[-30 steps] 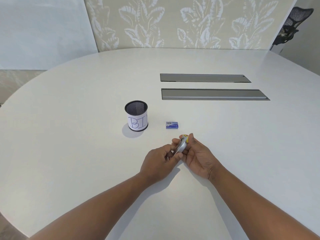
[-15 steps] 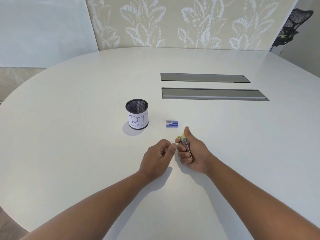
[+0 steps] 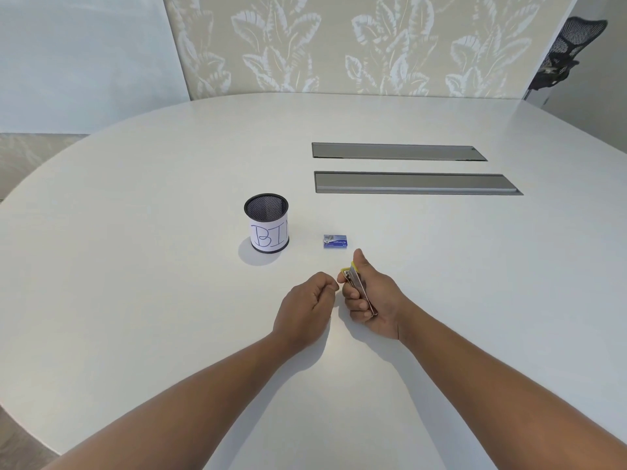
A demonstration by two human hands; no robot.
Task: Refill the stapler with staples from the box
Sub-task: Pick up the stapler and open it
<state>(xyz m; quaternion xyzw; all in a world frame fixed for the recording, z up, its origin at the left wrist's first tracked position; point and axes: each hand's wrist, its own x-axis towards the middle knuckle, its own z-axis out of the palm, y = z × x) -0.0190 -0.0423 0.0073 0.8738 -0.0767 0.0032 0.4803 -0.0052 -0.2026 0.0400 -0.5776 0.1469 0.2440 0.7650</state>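
- Fingers of the right hand wrap the stapler, thumb raised at its yellow end; those of the left hand are curled loosely inward, and whether they pinch anything cannot be told.
- Tabletop: white and broad; both forearms rest low over its near part, giving a steady base for fine work.
- Mesh cup, labelled "BI…", stands well to the left of the work and plays no evident part in this step.
- Stapler: small, metal, held slightly tilted in the right fist, above the tabletop. Judged step: opening it to expose the magazine. Done well, the right hand keeps the body firm while the left, just beside its front end, lifts or pulls the top part without twisting.
- Box of staples: blue, apparently closed, lying flat just beyond the right thumb. Judged sequel: it is near enough to be reached without setting the stapler down.
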